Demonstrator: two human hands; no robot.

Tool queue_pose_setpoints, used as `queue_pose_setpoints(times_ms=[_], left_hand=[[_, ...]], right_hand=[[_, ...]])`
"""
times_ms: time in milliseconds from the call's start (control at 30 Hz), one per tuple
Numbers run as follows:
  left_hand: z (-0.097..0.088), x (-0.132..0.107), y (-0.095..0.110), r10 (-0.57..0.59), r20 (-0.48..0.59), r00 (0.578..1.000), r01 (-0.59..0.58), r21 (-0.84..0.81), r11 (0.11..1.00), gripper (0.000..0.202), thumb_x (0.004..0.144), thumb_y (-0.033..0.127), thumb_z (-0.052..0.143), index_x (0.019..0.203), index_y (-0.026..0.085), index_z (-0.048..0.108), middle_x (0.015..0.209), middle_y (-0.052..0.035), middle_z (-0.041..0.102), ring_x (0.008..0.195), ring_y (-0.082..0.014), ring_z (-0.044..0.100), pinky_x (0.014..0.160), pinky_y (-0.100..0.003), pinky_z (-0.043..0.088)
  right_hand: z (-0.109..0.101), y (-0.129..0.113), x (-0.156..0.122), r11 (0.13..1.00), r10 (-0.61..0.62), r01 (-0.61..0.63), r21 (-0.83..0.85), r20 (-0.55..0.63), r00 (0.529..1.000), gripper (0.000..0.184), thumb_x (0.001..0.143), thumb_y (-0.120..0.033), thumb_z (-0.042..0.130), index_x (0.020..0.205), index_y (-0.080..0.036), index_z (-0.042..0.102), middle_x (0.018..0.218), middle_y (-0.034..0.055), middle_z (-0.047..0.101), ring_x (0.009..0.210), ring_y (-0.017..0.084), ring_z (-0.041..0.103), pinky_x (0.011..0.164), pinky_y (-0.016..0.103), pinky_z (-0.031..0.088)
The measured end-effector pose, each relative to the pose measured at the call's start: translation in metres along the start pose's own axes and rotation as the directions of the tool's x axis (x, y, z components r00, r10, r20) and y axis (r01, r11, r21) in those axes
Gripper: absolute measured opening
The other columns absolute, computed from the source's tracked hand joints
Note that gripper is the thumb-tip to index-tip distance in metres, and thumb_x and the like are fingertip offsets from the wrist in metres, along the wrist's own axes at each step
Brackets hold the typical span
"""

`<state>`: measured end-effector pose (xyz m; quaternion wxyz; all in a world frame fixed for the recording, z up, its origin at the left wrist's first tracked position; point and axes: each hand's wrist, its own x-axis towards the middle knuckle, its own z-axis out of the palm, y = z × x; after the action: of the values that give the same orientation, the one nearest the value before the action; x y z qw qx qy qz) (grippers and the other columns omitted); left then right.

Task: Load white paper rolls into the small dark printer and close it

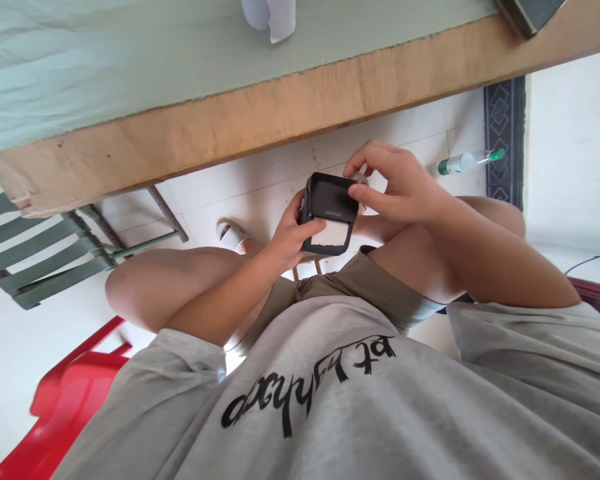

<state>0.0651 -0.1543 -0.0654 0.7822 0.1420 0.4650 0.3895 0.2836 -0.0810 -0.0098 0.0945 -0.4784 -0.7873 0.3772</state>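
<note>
My left hand (295, 233) is wrapped around the lower left side of a small black box-shaped device (333, 193), its thumb lying across the front. The device has a dark upper panel and a white area (331, 235) with an uneven lower edge; it resembles a portable label printer. At the upper right corner, my right hand (387, 177) is closed, its thumb against the device and fingers curled. Between thumb and fingers shows a small round greyish thing (361, 179), too unclear to name. Both hands are above my lap, below the table edge.
A wooden table (220, 117) with a pale green cover spans the top. On it are a white rolled object (275, 17) and a dark flat object (530, 13). A green-capped bottle (470, 162) lies on the floor. Left are a green slatted chair (40, 247) and red plastic chair (80, 387).
</note>
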Motion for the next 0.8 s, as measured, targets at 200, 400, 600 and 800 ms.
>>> queue_pose_setpoints(times_ms=[200, 400, 600, 800], left_hand=[[-0.001, -0.002, 0.003, -0.022, 0.004, 1.000, 0.023, -0.019, 1.000, 0.076, 0.055, 0.034, 0.092, 0.126, 0.027, 0.068, 0.104, -0.0027, 0.074, 0.094, -0.0237, 0.071, 0.082, -0.036, 0.056], [0.000, -0.001, -0.001, -0.012, -0.008, 1.000, 0.011, -0.105, 0.994, 0.054, 0.071, 0.057, 0.089, 0.109, 0.025, 0.069, 0.093, -0.0023, 0.072, 0.094, -0.0239, 0.073, 0.088, -0.040, 0.062], [-0.001, -0.004, -0.001, -0.048, 0.000, 0.999, 0.048, -0.048, 0.998, 0.065, 0.067, 0.068, 0.094, 0.108, 0.024, 0.072, 0.096, -0.0081, 0.079, 0.112, -0.0367, 0.077, 0.089, -0.045, 0.064], [-0.002, -0.005, 0.001, -0.014, 0.004, 1.000, 0.014, -0.037, 0.999, 0.061, 0.070, 0.066, 0.094, 0.108, 0.024, 0.072, 0.096, -0.0078, 0.078, 0.103, -0.0334, 0.077, 0.086, -0.044, 0.061]], right_hand=[[0.015, 0.003, 0.003, 0.999, 0.051, -0.051, 0.001, 0.167, 0.985, 0.085, 0.087, -0.070, 0.061, 0.155, -0.021, 0.053, 0.146, 0.0153, 0.066, 0.117, 0.025, 0.068, 0.100, 0.045, 0.060], [0.018, 0.007, 0.007, 0.994, 0.047, -0.071, 0.086, 0.257, 0.965, 0.093, 0.088, -0.074, 0.062, 0.161, -0.020, 0.044, 0.135, 0.0136, 0.073, 0.091, 0.014, 0.066, 0.079, 0.028, 0.054], [0.021, 0.005, 0.009, 0.978, 0.103, -0.150, 0.146, 0.284, 0.953, 0.093, 0.085, -0.072, 0.068, 0.161, -0.021, 0.047, 0.129, 0.0115, 0.076, 0.090, 0.014, 0.069, 0.077, 0.027, 0.057], [0.025, 0.008, 0.008, 0.976, 0.056, -0.102, 0.194, 0.229, 0.972, 0.101, 0.082, -0.080, 0.070, 0.160, -0.019, 0.050, 0.140, 0.0141, 0.071, 0.104, 0.018, 0.071, 0.081, 0.028, 0.059]])
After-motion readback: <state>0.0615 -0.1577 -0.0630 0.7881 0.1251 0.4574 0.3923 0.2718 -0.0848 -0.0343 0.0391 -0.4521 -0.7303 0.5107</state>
